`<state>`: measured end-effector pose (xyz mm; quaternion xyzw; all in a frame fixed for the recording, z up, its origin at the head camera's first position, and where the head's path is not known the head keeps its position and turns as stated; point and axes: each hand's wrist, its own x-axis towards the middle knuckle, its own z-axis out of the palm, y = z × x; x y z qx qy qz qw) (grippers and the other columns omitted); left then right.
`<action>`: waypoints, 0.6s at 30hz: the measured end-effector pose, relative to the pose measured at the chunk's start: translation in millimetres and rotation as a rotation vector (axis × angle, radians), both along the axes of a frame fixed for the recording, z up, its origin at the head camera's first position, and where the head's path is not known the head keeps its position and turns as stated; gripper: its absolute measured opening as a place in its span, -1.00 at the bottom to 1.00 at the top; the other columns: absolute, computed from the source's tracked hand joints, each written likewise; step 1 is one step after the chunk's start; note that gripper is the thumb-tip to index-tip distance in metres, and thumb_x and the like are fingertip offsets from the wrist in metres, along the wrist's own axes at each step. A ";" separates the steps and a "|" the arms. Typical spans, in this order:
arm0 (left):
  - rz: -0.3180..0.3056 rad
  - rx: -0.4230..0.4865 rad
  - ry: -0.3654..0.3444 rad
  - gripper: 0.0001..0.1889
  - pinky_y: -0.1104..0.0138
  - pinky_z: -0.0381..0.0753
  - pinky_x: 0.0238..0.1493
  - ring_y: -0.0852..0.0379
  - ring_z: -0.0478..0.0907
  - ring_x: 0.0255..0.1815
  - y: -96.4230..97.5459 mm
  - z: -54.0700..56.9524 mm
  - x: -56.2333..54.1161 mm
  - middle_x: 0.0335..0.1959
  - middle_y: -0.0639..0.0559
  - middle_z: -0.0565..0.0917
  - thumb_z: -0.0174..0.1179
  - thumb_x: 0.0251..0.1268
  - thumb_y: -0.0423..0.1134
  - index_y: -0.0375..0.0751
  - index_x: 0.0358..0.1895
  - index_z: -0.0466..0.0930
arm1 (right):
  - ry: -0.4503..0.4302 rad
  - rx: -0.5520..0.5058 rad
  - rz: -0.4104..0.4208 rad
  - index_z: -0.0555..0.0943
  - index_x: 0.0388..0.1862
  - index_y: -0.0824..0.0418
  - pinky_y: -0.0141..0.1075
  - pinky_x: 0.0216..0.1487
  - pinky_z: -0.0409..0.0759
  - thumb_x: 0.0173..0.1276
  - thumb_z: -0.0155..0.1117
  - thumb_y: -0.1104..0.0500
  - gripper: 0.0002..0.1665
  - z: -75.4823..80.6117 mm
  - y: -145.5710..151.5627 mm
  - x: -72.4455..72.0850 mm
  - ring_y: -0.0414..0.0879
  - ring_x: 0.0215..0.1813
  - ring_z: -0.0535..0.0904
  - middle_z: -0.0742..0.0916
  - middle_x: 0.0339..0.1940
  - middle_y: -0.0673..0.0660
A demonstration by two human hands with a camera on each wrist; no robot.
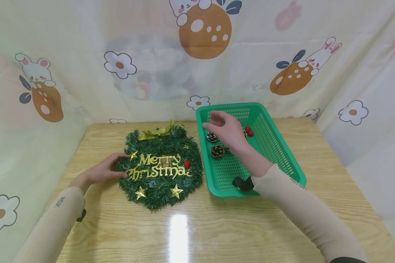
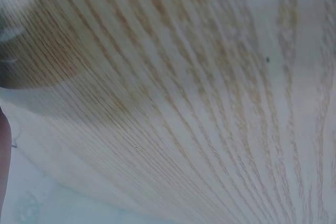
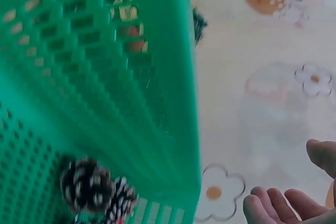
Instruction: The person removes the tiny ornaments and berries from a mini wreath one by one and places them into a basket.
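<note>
A green Christmas wreath (image 1: 155, 147) with gold "Merry Christmas" lettering (image 1: 159, 166) lies flat on the wooden table. My left hand (image 1: 106, 168) rests at its left edge, index finger and thumb spread apart and touching the greenery. Over the green plastic basket (image 1: 214, 190), my right hand (image 1: 228, 131) is raised with fingers loosely bent and nothing between them. In the right wrist view its fingertips (image 3: 257, 211) show beyond the basket's rim. Pinecones (image 1: 217, 151) and red berries (image 1: 249, 131) lie in the basket, partly hidden under the right arm.
Gold stars (image 1: 176, 191), a red ball (image 1: 187, 164) and a gold bow (image 1: 156, 132) decorate the wreath. The wooden table (image 1: 135, 233) extends toward the front. Behind it hangs a patterned curtain (image 1: 158, 73). Mostly tabletop (image 2: 173, 103) fills the left wrist view.
</note>
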<state>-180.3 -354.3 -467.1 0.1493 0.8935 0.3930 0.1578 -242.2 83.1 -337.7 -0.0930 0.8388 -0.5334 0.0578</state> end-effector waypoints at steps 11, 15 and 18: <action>0.003 0.003 -0.012 -0.20 -0.29 -0.10 0.41 -0.39 -0.04 0.48 0.2 0.7 0.1 0.47 -0.36 0.11 0.38 0.20 -0.12 -0.26 0.44 0.18 | -0.051 -0.099 0.091 0.39 0.41 0.00 -0.15 0.26 0.50 0.30 0.38 -0.08 -0.26 -5.9 -30.6 32.4 -0.09 0.34 0.44 0.54 0.33 0.02; 0.005 0.012 -0.015 -0.20 -0.29 -0.08 0.41 -0.40 -0.03 0.47 0.4 0.9 0.5 0.46 -0.37 0.11 0.39 0.19 -0.13 -0.27 0.43 0.18 | -0.045 -0.116 0.119 0.39 0.41 0.05 -0.18 0.26 0.50 0.30 0.38 -0.07 -0.27 -7.3 -37.9 37.9 -0.05 0.33 0.45 0.55 0.31 0.04; 0.007 0.017 -0.015 -0.20 -0.30 -0.10 0.41 -0.40 -0.05 0.48 0.9 1.2 0.4 0.47 -0.36 0.11 0.38 0.19 -0.13 -0.26 0.44 0.18 | -0.046 -0.099 0.129 0.41 0.40 0.06 -0.21 0.26 0.49 0.30 0.38 -0.06 -0.28 -8.0 -43.5 42.0 -0.05 0.32 0.46 0.56 0.31 0.04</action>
